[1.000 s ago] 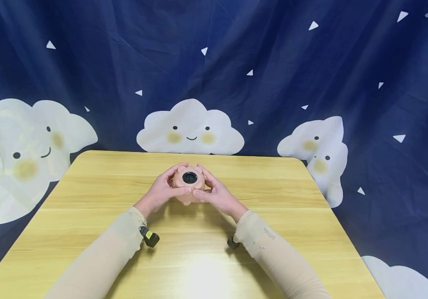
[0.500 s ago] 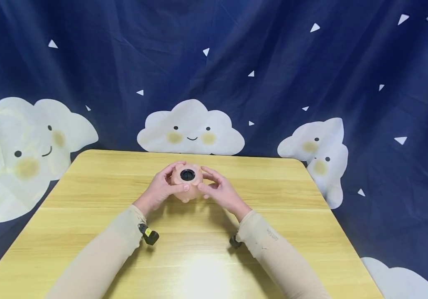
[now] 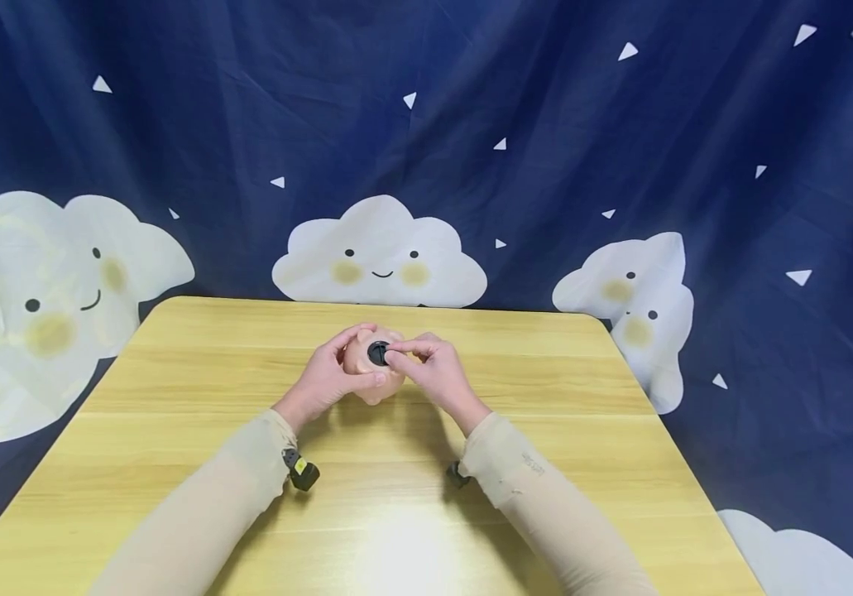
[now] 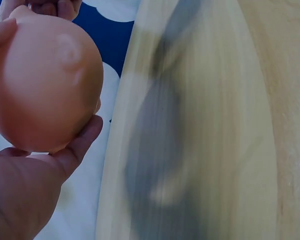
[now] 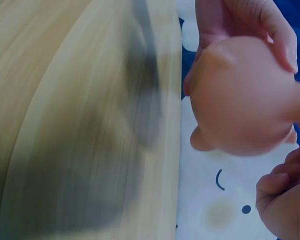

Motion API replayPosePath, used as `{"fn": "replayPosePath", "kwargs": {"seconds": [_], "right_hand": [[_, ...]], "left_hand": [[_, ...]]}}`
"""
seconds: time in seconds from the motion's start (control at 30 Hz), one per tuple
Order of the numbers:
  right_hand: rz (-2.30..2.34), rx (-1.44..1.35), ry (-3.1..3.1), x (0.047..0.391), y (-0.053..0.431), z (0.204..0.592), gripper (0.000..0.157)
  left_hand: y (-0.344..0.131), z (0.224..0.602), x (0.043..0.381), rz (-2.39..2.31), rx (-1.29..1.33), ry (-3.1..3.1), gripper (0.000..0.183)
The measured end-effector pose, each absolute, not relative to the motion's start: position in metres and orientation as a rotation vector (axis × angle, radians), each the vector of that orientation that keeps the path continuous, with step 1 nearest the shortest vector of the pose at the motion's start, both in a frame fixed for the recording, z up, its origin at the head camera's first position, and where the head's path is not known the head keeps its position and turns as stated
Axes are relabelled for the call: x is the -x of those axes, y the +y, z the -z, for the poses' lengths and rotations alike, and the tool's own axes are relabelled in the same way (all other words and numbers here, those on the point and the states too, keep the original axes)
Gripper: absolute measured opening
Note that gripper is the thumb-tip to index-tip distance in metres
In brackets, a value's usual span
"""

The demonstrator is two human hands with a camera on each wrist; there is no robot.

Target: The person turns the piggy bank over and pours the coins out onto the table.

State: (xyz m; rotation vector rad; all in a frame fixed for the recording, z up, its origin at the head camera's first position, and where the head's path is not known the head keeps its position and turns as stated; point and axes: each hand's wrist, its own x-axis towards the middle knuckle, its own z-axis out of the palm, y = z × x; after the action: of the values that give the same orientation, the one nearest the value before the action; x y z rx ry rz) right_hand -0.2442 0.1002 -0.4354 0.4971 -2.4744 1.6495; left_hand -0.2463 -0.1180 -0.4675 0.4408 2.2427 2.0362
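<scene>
A round pink piggy bank (image 3: pixel 355 358), with small stubby feet, is held up above the table with its underside towards the head camera. In that underside sits a round black plug (image 3: pixel 377 353) with a raised ridge across it. My left hand (image 3: pixel 323 377) grips the bank's left side, thumb in front and fingers behind. The thumb and index finger of my right hand (image 3: pixel 437 374) pinch at the plug. The left wrist view shows the bank's smooth side (image 4: pixel 47 90); in the right wrist view, my curled right fingers (image 5: pixel 277 185) show below the bank (image 5: pixel 242 100), and the plug is hidden.
A light wooden table (image 3: pixel 366 497) lies under both arms. Behind it hangs a dark blue curtain (image 3: pixel 337 99) printed with white smiling clouds and small triangles. Small black cameras (image 3: pixel 303 473) are strapped at the wrists.
My right hand has let go of the bank's right side and moved up and left onto the black plug. The left hand has kept its grip, with the bank shifting only slightly.
</scene>
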Motion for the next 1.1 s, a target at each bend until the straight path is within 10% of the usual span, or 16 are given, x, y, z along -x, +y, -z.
{"fn": "replayPosePath", "kwargs": {"seconds": [0.67,1.1], "right_hand": [[-1.682,-0.313,-2.581,0.235,0.096,0.429,0.014],[-1.471,-0.748,-2.715,0.241,0.112,0.423,0.012]], "left_hand": [[-0.110,0.468,0.241,-1.913,-0.467,2.361,0.092],[-0.111,0.467,0.240,-1.824,-0.534,2.331,0.090]]}}
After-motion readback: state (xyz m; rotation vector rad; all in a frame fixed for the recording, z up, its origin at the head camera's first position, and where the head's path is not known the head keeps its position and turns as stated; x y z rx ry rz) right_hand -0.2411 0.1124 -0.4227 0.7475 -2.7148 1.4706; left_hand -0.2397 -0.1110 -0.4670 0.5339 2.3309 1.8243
